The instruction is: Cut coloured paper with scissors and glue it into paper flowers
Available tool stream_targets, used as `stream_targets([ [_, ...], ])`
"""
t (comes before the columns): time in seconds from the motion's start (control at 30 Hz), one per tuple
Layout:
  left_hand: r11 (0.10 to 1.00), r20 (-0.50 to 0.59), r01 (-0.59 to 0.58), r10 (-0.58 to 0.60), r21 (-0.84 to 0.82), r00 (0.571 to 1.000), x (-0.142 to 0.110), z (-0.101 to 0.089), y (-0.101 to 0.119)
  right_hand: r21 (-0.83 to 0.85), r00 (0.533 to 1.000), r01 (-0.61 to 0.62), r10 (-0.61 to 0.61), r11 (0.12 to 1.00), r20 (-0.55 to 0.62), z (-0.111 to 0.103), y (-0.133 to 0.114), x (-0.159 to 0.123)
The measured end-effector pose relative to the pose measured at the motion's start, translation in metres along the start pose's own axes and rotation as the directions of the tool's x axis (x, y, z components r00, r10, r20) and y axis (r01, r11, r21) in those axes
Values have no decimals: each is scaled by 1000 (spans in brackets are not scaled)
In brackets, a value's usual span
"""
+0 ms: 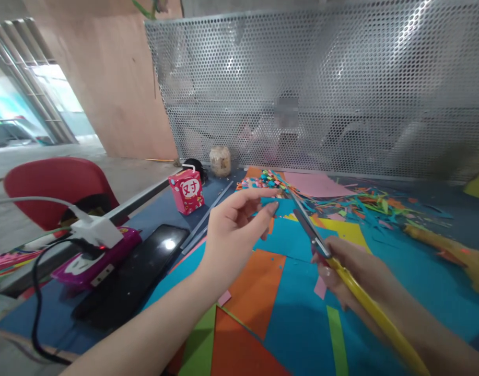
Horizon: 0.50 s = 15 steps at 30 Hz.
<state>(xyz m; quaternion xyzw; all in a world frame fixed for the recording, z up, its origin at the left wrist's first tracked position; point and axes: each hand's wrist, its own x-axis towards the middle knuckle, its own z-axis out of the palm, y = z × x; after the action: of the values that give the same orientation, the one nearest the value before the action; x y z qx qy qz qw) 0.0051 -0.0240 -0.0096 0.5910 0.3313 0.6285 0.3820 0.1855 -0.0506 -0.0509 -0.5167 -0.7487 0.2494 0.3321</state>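
Observation:
My left hand [233, 224] hovers over the coloured paper, its index finger and thumb stretched forward with a gap between them and the other fingers curled. I make out nothing held in it. Just past its fingertips lies a heap of small cut paper pieces [268, 179]. My right hand [349, 269] is closed around a pair of scissors [343, 274] with long yellow handles. Their metal blades are slightly parted and point up toward the left fingertips. Below both hands spread blue paper [302, 303] and an orange sheet [258, 287]; a green strip [336, 337] lies nearer me.
At left are a black phone [145, 277], a purple power strip [96, 258] with plugs and cables, and a pink drink box [187, 191]. Paper scraps [380, 203] and a pink sheet [315, 184] lie before a perforated metal panel [321, 68]. A red chair [62, 180] stands left.

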Motion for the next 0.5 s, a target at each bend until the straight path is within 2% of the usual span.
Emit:
stream_targets([
  [0.13,1000,-12,-16,16,16,1000,0,0,0,10,999,18,-17,1000,-45,2,-2,-2],
  [0.37,999,9,-30,29,13,1000,1,-1,0,-1,999,15,-15,1000,36,1,6,1],
  [0.5,999,4,-34,34,30,999,1,-1,0,-8,999,-8,9,1000,51,-4,2,0],
])
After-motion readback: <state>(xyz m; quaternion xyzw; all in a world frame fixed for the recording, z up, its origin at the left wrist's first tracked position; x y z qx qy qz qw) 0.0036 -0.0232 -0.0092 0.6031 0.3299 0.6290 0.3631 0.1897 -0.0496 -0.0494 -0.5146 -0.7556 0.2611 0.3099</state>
